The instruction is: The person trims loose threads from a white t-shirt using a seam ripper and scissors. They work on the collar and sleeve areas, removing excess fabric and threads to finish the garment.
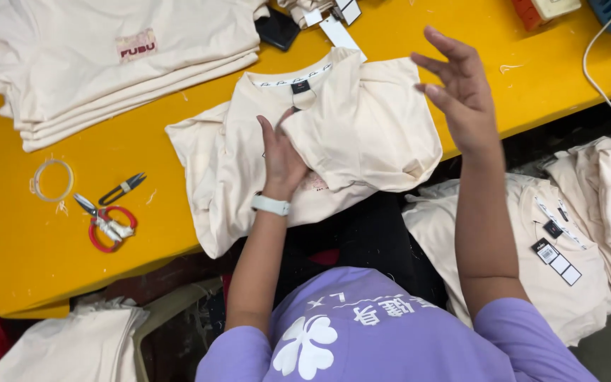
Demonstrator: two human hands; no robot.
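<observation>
Shirt (334, 134) half folded: left hand (281, 159) presses flat on it, right hand (461, 92) lifted, released, the near edge unfolded.

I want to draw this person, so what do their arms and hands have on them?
Both arms are bare below short purple sleeves. The left hand has a white band round its wrist. The right hand wears nothing, with no rings or gloves showing on its fingers. The purple shirt has a white clover shape and white marks.
</observation>
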